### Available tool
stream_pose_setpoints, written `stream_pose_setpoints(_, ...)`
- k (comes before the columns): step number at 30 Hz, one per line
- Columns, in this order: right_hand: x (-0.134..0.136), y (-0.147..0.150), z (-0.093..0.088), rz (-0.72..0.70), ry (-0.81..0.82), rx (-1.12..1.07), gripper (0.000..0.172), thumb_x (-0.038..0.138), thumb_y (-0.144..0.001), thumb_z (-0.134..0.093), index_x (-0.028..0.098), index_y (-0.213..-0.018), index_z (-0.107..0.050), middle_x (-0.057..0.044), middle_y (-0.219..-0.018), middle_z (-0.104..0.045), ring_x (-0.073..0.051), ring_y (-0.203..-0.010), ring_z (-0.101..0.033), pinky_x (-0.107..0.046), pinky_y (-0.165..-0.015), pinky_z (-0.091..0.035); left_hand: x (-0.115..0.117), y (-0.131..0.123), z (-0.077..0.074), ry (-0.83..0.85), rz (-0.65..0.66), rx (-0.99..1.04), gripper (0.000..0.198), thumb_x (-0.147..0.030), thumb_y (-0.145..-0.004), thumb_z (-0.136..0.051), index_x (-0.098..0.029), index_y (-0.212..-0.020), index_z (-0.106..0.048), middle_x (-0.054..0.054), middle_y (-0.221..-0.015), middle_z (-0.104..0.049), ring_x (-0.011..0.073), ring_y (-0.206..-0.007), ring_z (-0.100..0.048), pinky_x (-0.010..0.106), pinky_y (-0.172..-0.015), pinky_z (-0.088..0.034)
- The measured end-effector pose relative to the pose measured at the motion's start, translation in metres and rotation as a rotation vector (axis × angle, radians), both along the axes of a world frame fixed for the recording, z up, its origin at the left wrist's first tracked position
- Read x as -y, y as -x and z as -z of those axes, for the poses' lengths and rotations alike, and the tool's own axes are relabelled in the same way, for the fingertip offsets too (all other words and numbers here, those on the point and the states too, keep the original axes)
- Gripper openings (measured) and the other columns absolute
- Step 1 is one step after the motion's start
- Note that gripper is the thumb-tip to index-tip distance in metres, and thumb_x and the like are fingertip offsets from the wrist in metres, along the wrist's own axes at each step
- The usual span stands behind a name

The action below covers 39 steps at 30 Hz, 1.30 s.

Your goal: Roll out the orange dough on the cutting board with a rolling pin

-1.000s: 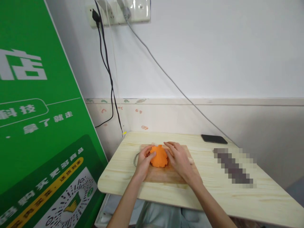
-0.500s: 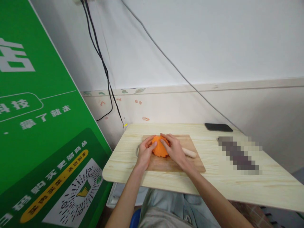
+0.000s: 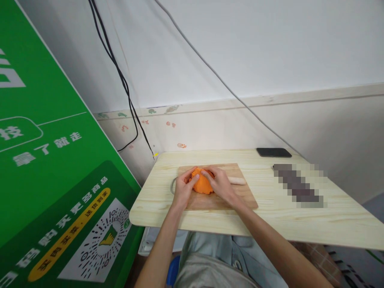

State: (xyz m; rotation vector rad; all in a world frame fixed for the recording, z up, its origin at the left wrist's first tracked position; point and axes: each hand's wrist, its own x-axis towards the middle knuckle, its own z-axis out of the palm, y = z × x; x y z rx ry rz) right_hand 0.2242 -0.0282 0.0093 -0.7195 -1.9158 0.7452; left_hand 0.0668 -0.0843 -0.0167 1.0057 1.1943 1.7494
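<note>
A big green sign [image 3: 54, 160] with white lettering and a square code leans at my far left, with black cables [image 3: 120, 80] hanging down the wall beside it. On the pale wooden table [image 3: 270, 224] lies a darker wooden board [image 3: 216, 200], a metal loop showing at its left edge. My left hand [image 3: 182, 187] rests on the board, fingers curled against the left side of the orange lump [image 3: 202, 185], thumb on top of it. My right hand [image 3: 220, 185] cups the lump's right side, fingers bent over it, so both hands press it between them near the middle of the board. Just past my right hand a pale rolling pin [image 3: 237, 181] lies on the board. Further right, a dark phone [image 3: 273, 152] lies flat near the table's back edge, close to a blurred patch.
</note>
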Motion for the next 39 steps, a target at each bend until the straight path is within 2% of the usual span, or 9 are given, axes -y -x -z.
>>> stream_pose_setpoints(5,0.000,0.000,0.000,-0.021,0.002,-0.030,0.022,0.031,-0.106,-0.061,0.023,-0.106,-0.081,-0.009,-0.106,-0.083,-0.026,-0.095,-0.076,-0.038,-0.089,-0.056,0.002,-0.002,-0.001,-0.035,-0.072,-0.046,0.050,-0.041,-0.076,-0.092,-0.019,-0.119,-0.081,0.013,-0.127,-0.080,0.0291,-0.119,-0.074,0.044,-0.110,-0.055)
stream_pose_setpoints(14,-0.003,-0.001,0.007,-0.069,-0.030,-0.050,0.025,0.031,-0.106,-0.062,0.025,-0.122,-0.081,-0.009,-0.117,-0.081,-0.025,-0.106,-0.074,-0.040,-0.098,-0.056,-0.001,-0.001,0.003,-0.020,-0.076,-0.070,0.044,-0.044,-0.076,-0.092,-0.016,-0.109,-0.085,0.015,-0.120,-0.082,0.0299,-0.112,-0.076,0.047,-0.109,-0.056)
stream_pose_setpoints(18,-0.006,-0.006,0.007,-0.113,-0.031,-0.033,0.025,0.028,-0.105,-0.062,0.025,-0.119,-0.083,-0.009,-0.116,-0.081,-0.024,-0.107,-0.074,-0.039,-0.098,-0.056,0.000,0.002,0.005,-0.058,-0.035,-0.207,0.037,-0.046,-0.084,-0.086,-0.018,-0.107,-0.086,0.013,-0.116,-0.083,0.0277,-0.107,-0.076,0.043,-0.103,-0.059)
stream_pose_setpoints(23,-0.011,-0.016,0.004,-0.180,-0.073,0.031,0.030,0.025,-0.105,-0.059,0.027,-0.126,-0.081,-0.010,-0.118,-0.080,-0.024,-0.106,-0.073,-0.040,-0.099,-0.056,0.000,0.006,0.004,-0.099,0.005,-0.413,0.031,-0.046,-0.092,-0.079,-0.020,-0.106,-0.087,0.011,-0.113,-0.083,0.0266,-0.102,-0.075,0.039,-0.096,-0.059)
stream_pose_setpoints(30,-0.010,-0.017,-0.004,-0.153,-0.073,0.071,0.026,0.036,-0.106,-0.061,0.023,-0.108,-0.083,-0.010,-0.106,-0.080,-0.025,-0.097,-0.073,-0.040,-0.096,-0.056,0.004,0.005,-0.004,-0.141,-0.018,-0.443,0.026,-0.046,-0.093,-0.078,-0.023,-0.099,-0.088,0.009,-0.098,-0.082,0.0252,-0.093,-0.073,0.035,-0.088,-0.059)
stream_pose_setpoints(35,-0.011,-0.016,-0.003,-0.104,-0.070,0.101,0.031,0.042,-0.107,-0.061,0.021,-0.096,-0.081,-0.008,-0.093,-0.078,-0.023,-0.089,-0.070,-0.036,-0.089,-0.054,0.001,0.003,0.001,-0.104,0.009,-0.383,0.027,-0.045,-0.091,-0.080,-0.021,-0.102,-0.087,0.010,-0.104,-0.084,0.0255,-0.095,-0.076,0.037,-0.091,-0.060)
stream_pose_setpoints(39,-0.012,-0.014,-0.002,-0.097,-0.056,0.084,0.031,0.041,-0.107,-0.061,0.021,-0.096,-0.082,-0.010,-0.097,-0.080,-0.023,-0.090,-0.071,-0.037,-0.090,-0.055,0.000,0.001,0.005,-0.060,0.012,-0.299,0.036,-0.046,-0.088,-0.083,-0.020,-0.113,-0.085,0.012,-0.113,-0.084,0.0264,-0.102,-0.078,0.039,-0.095,-0.062)
